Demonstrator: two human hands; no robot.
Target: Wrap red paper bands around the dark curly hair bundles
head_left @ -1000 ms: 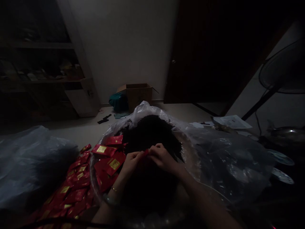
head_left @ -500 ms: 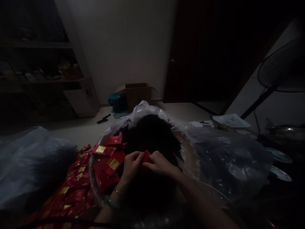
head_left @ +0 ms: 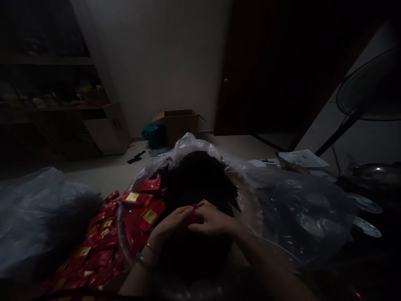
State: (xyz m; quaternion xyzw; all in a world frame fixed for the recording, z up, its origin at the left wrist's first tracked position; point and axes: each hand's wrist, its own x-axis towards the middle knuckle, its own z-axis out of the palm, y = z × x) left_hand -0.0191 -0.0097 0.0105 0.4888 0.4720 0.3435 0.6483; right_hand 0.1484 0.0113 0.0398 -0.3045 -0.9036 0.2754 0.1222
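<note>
Between my two hands, over a heap of dark loose material, is a small red packet, mostly covered by fingers. My left hand is closed on its left side, with a bracelet and a bangle on that wrist. Fingers of my right hand wrap the packet's other side. The dark heap lies in a round container lined with clear plastic. Several larger red packets with gold labels rest on the heap's left edge, beside my left wrist.
Many more red packets pile up outside the container at left, next to a plastic bag. At right lie another clear bag, papers and a standing fan. An open cardboard box stands by the wall.
Both hands have shifted slightly down and closed further around the red packet, which shows less than half a second ago. The view has drifted a little. The surrounding packets stay in place.
</note>
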